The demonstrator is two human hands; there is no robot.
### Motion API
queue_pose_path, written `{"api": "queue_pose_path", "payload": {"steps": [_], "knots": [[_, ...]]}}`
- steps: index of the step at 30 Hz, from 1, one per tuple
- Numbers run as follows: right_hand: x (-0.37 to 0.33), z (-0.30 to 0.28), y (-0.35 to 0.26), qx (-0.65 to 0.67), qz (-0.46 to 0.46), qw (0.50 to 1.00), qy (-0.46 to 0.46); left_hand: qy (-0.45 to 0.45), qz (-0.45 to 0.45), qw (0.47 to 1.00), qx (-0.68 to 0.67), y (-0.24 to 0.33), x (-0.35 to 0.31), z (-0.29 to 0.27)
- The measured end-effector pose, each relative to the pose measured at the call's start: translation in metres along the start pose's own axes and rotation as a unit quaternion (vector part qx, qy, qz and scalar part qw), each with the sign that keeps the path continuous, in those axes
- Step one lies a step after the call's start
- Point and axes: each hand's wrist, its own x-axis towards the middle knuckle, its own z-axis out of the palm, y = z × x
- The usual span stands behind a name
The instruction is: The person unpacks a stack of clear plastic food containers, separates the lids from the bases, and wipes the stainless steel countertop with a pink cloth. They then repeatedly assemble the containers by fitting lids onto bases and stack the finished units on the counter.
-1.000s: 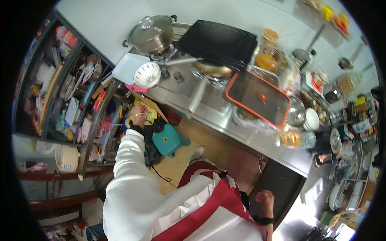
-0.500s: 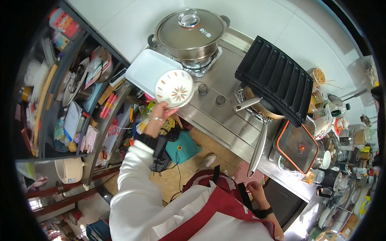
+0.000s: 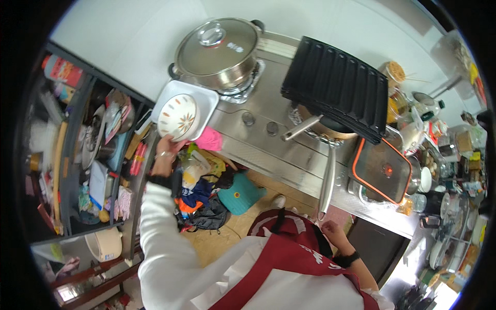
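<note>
Leaf-patterned white bowl (image 3: 177, 116), head view: round, without long axis, lies over the white tray (image 3: 208, 101) (contact unclear), just beyond the nearer left hand (image 3: 165, 147), whose fingers pinch its near rim, while the right hand (image 3: 336, 235) is loosely curled well apart, contents indeterminable.

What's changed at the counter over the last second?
The left hand has taken hold of the patterned bowl by its rim and shifted it left, from the white tray's right end to over the tray. The lidded pot and black ridged pan stayed put.
</note>
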Motion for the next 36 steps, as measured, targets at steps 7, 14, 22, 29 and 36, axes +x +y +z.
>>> {"api": "queue_pose_path", "payload": {"steps": [7,14,22,29,36], "knots": [[-0.014,-0.006,-0.020,-0.023,0.141,0.990,-0.022,0.102,0.035,0.993,-0.047,-0.015,0.083,0.010],[0.089,0.043,-0.098,0.008,-0.091,0.987,-0.134,0.325,0.342,0.741,0.478,-0.022,0.091,-0.041],[0.252,0.200,-0.244,0.157,-0.352,0.923,-0.015,0.094,0.071,0.981,0.152,-0.040,0.082,-0.031],[0.304,0.245,-0.277,-0.053,-0.353,0.933,0.057,0.112,0.091,0.968,0.207,-0.034,0.062,-0.017],[0.303,0.243,-0.275,-0.207,-0.326,0.922,0.038,0.101,0.091,0.965,0.223,-0.031,0.067,-0.023]]}}
